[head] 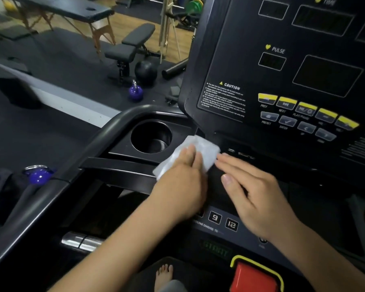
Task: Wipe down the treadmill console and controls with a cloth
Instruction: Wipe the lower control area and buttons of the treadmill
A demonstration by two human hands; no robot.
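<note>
A white cloth (pixel 200 150) lies on the black treadmill console (pixel 236 66), on the ledge right of the round cup holder (pixel 151 137). My left hand (pixel 181 186) presses flat on the cloth with straight fingers. My right hand (pixel 255 190) lies beside it on the ledge, fingers extended, with the fingertips touching the cloth's right edge. Yellow and grey control buttons (pixel 303 112) sit on the upright panel above. Numbered keys 9 and 12 (pixel 222 221) show below my hands.
A red stop button (pixel 254 279) with a yellow rim sits at the bottom. The black handrail (pixel 57 178) curves off to the left. Purple kettlebells (pixel 136 92), a black ball (pixel 145 72), a weight bench (pixel 131 47) and a massage table (pixel 72 9) stand on the gym floor behind.
</note>
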